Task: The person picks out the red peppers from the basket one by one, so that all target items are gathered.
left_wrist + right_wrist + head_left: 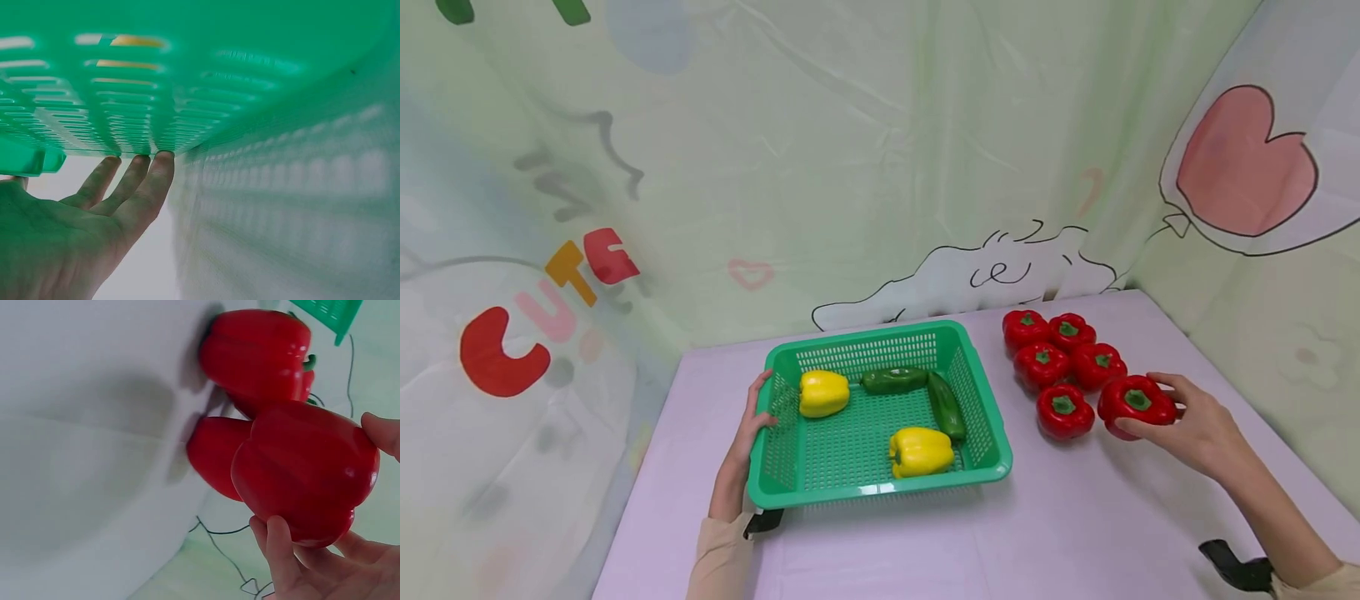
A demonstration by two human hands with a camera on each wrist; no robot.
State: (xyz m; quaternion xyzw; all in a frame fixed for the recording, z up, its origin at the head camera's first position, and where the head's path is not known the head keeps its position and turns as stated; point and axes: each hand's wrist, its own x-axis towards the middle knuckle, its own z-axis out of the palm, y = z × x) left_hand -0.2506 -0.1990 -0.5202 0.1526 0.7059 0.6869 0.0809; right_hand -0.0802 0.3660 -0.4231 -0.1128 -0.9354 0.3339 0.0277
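My left hand (pixel 751 429) holds the left side of a green plastic basket (pixel 880 493), thumb over the rim. In the left wrist view, its fingers (pixel 147 187) reach up against the slotted wall. Inside the basket lie two yellow bell peppers (pixel 824 394) and two long green peppers (pixel 895 381). To the right, my right hand (pixel 1198 425) grips a red bell pepper (pixel 1137 406) between thumb and fingers. The right wrist view shows this pepper (pixel 306 472) above the table surface, overlapping other red bell peppers (pixel 256 356) behind it.
Several more red bell peppers (pixel 1042 365) stand in a cluster right of the basket. A pale lilac cloth covers the table (pixel 880 550). Printed curtains (pixel 880 167) hang behind the table and at both sides.
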